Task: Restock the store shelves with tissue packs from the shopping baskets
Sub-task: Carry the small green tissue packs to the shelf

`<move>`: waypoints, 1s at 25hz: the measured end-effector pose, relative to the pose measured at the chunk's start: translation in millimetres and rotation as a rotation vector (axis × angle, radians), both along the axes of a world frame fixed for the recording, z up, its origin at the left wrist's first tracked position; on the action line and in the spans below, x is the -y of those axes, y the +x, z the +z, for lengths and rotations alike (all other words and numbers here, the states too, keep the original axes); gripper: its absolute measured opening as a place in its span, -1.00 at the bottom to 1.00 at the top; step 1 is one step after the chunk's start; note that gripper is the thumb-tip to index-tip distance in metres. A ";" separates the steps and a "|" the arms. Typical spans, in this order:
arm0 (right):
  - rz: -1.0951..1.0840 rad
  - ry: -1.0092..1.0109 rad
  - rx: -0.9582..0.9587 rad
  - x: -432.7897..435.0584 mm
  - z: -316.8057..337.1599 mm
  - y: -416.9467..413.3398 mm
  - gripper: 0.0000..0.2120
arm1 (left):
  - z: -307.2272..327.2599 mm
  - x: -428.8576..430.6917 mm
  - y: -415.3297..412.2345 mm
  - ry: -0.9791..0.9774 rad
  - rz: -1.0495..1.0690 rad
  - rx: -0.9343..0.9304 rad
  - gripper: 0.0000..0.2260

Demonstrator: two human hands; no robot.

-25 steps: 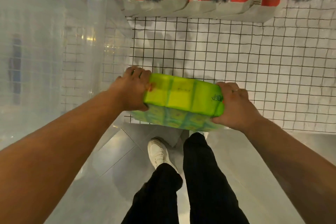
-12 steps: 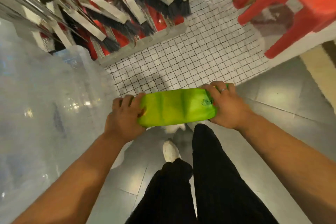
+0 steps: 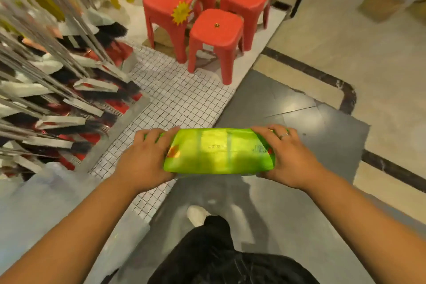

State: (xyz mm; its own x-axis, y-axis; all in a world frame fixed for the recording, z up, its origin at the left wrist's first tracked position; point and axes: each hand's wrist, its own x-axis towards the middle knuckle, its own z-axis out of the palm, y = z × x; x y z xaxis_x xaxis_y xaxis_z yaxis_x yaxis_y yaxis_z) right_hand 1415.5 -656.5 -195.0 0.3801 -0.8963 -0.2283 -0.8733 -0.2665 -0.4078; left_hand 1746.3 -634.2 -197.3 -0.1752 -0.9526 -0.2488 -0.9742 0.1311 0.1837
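Note:
A bright green tissue pack lies flat between both hands at waist height, above the grey floor. My left hand grips its left end and my right hand, with a ring on one finger, grips its right end. No shelf for tissue and no shopping basket shows in this view.
Several red plastic stools stand ahead on a low white platform. A wire-grid shelf runs to the left, with a rack of brooms beyond it. A clear plastic bin sits at lower left. Grey and beige floor tiles spread to the right.
My view has swung up and to the right, away from the wire-grid shelf, bringing the stools and open floor into sight. Both hands keep the same hold on the pack.

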 end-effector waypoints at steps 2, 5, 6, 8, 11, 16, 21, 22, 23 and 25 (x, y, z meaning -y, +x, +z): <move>-0.097 -0.011 0.002 -34.0 13.5 -52.1 -0.01 | 17.6 1.1 -51.7 -0.040 -0.091 0.002 -0.07; -0.257 -0.076 -0.011 -101.3 35.2 -150.0 -0.03 | 43.6 -11.0 -153.6 -0.080 -0.279 0.001 -0.06; -0.304 -0.084 -0.020 -124.1 44.6 -182.0 -0.03 | 52.9 -17.7 -188.5 -0.095 -0.335 -0.002 -0.06; -0.406 -0.087 -0.043 -169.3 63.9 -243.8 -0.02 | 67.5 -32.1 -258.5 -0.116 -0.444 -0.013 -0.06; -0.543 -0.073 -0.052 -231.4 83.6 -322.2 0.02 | 82.8 -47.9 -352.3 -0.106 -0.618 -0.013 -0.03; -0.759 -0.040 -0.084 -333.0 109.3 -439.2 0.05 | 105.3 -79.8 -519.3 -0.060 -0.921 -0.018 -0.01; -1.003 0.005 -0.098 -395.9 113.8 -534.6 0.03 | 116.0 -93.9 -673.6 -0.073 -1.175 -0.047 -0.01; -1.046 0.016 -0.099 -402.8 116.3 -553.4 0.02 | 116.8 -93.1 -707.1 -0.091 -1.214 -0.057 0.00; -1.090 0.025 -0.102 -408.9 118.6 -572.3 0.01 | 117.3 -91.2 -741.2 -0.101 -1.252 -0.067 0.00; -1.186 -0.033 -0.107 -422.3 122.0 -613.3 0.02 | 118.9 -87.3 -809.1 -0.106 -1.324 -0.063 0.02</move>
